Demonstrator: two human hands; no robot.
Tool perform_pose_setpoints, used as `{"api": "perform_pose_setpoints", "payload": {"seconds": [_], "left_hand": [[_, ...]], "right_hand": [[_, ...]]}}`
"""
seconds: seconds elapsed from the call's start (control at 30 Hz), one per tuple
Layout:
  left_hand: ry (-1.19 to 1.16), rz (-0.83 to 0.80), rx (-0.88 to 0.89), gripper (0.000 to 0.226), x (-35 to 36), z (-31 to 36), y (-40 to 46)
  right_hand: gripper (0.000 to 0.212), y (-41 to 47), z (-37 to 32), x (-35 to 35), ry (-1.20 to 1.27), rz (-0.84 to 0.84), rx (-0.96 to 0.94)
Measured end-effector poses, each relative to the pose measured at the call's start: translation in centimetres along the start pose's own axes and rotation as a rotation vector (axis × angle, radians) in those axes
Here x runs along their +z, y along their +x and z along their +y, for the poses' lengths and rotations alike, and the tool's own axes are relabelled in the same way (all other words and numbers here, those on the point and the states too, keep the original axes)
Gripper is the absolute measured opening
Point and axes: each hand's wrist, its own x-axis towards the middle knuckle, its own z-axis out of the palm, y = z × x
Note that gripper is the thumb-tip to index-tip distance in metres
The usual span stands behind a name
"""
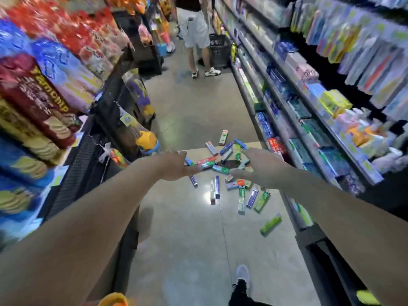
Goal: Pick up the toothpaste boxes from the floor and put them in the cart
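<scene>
Several toothpaste boxes (223,160) lie scattered on the aisle floor, some on a flat sheet of cardboard (198,153), in green, blue, purple and red. One green box (270,224) lies apart, nearer to me on the right. My left hand (176,165) and my right hand (262,167) both reach out forward above the pile, fingers spread and holding nothing. No cart is clearly in view.
Snack shelves (44,102) line the left side and toothpaste shelves (309,111) the right. A person in white shorts (196,29) stands far down the aisle beside a black basket (218,49). My shoe (242,274) is on the floor at the bottom.
</scene>
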Motion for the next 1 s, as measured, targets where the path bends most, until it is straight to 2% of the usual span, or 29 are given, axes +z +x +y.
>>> {"api": "perform_pose_setpoints", "payload": {"seconds": [0.3,0.6,0.83,1.0], "left_hand": [[-0.043,-0.012,-0.066,0.092,-6.4,0.9,9.7],[-0.080,-0.100,-0.063,0.095,-7.7,-4.7,22.4],[-0.101,-0.195,0.007,0.099,-9.1,-10.7,35.8],[-0.107,-0.269,0.016,0.077,-7.5,-13.3,44.9]], "right_hand": [[0.094,14.2,4.3,-4.9,-0.029,-0.007,-0.071],[0.092,28.4,4.4,-3.3,0.012,-0.114,-0.034],[0.091,40.3,4.6,-2.3,0.047,-0.176,0.101],[0.074,47.0,5.8,1.1,0.146,-0.223,0.249]]}}
